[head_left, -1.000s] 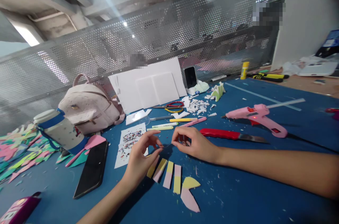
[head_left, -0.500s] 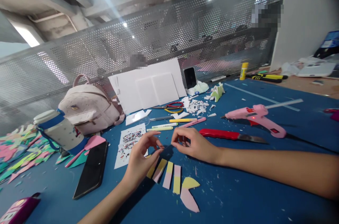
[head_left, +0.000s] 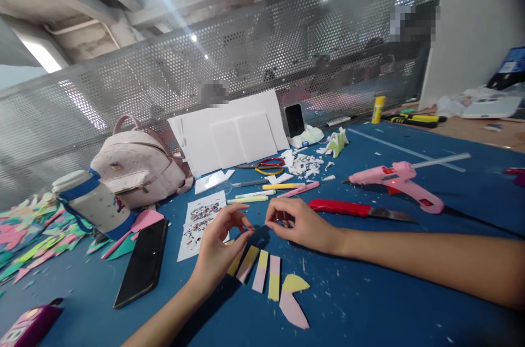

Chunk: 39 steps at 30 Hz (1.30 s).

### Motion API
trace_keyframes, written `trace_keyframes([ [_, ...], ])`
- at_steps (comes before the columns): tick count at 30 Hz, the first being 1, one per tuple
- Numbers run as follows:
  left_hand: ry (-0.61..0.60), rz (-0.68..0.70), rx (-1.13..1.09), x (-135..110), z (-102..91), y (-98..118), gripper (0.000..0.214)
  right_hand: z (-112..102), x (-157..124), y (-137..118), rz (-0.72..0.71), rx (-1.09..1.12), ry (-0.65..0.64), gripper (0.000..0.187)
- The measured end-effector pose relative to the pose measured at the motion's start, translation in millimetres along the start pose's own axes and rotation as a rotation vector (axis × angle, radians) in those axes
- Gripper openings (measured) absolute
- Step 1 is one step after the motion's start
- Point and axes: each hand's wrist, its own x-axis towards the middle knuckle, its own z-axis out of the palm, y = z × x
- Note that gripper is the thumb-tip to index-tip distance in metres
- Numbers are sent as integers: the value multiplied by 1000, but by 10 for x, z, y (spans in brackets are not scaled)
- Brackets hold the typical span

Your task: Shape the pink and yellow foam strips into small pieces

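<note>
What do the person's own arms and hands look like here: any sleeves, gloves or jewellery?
The left hand and right hand are bare, without gloves. The left forearm and right forearm are bare too: no sleeve, watch or bracelet shows up to the picture's edge. Whether a ring is worn is too small to tell.

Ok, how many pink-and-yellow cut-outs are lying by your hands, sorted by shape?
Straight strips: 4
Larger angled piece: 1 (possibly two pieces touching)
Total: 5
</note>
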Motion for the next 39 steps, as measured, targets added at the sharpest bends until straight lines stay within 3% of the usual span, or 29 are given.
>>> trace_keyframes([
  [39,-12,3,26,-11,6,-21,34,-18,-11,-46,-67,43,43,6],
])
